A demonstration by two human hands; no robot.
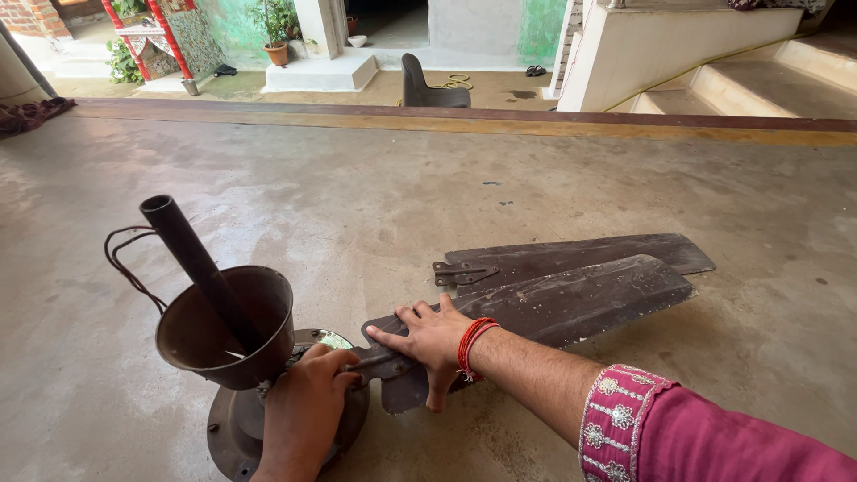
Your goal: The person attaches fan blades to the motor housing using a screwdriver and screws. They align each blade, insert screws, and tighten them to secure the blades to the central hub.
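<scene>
Brown and dusty, the fan blade (544, 308) lies flat on the concrete floor (375, 196) under the right hand (431, 344), which presses down on its narrow end with fingers spread wide, palm flat, gripping nothing. A red thread bracelet (473, 346) circles that wrist, and a magenta sleeve with an embroidered cuff (616, 419) covers the forearm further back. The left hand (303, 406) is curled closed at the blade's metal bracket, where it meets the fan motor (234, 437); what the fingers pinch there is hidden, so I cannot tell whether they hold a tool or only the bracket.

The blade's long axis runs from the motor at lower left up and away to the right, its broad rounded tip pointing toward the right of the view. A second fan blade (580, 254) lies just behind it, nearly parallel, its bracket end toward the left and partly overlapped by the first.

On top of the motor sits a dark metal canopy cup (223, 326), open side up, with the down rod (192, 259) leaning out of it toward the upper left. Reddish wires (125, 263) loop off the rod's left side. Well beyond, a dark plastic chair (428, 87) stands in the courtyard, near a potted plant (275, 36) and pale steps (750, 80).
</scene>
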